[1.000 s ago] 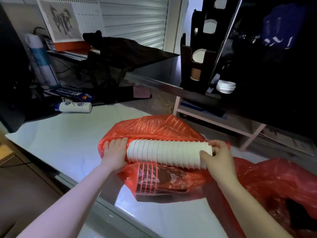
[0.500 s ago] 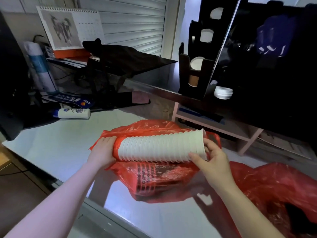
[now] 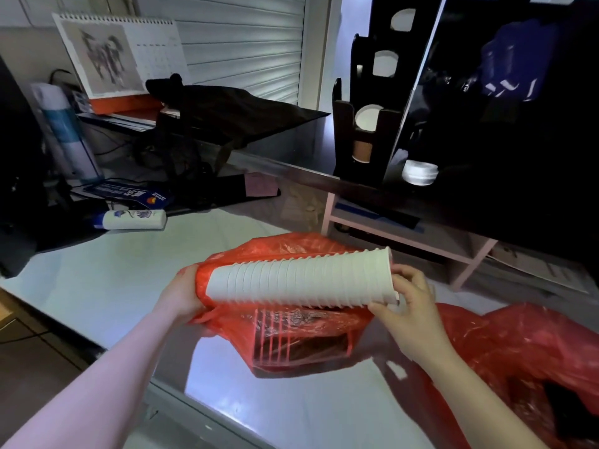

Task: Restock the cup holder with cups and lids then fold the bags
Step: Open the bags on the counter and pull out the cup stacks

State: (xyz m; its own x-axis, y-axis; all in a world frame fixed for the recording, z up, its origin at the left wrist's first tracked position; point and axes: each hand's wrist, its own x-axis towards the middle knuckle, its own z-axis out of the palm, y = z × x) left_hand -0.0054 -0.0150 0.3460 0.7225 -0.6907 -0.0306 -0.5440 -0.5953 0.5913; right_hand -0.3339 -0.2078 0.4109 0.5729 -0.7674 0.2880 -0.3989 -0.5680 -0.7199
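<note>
A long stack of white paper cups [image 3: 303, 280] lies sideways in the air, half out of a red plastic bag [image 3: 291, 338]. My right hand [image 3: 411, 303] grips the wide open end of the stack. My left hand [image 3: 181, 296] pinches the red bag's edge around the stack's narrow end. A darker stack of cups shows through the bag underneath. The black cup holder [image 3: 366, 92] stands at the back on the counter, with a brown cup [image 3: 361, 150] in a lower slot and white lids [image 3: 419, 171] beside it. A second red bag [image 3: 518, 358] lies crumpled on the right.
The white worktop [image 3: 107, 264] runs left, with a white bottle [image 3: 133, 218] lying on it. Behind are a blue spray can [image 3: 64, 134], a desk calendar [image 3: 120, 56] and a dark cloth [image 3: 233, 115]. A pink shelf [image 3: 405, 238] sits under the dark counter.
The cup stack has slid further out of the red bag toward the right and tilted upward at my right hand. My left hand has shifted from the cups to the bag's edge.
</note>
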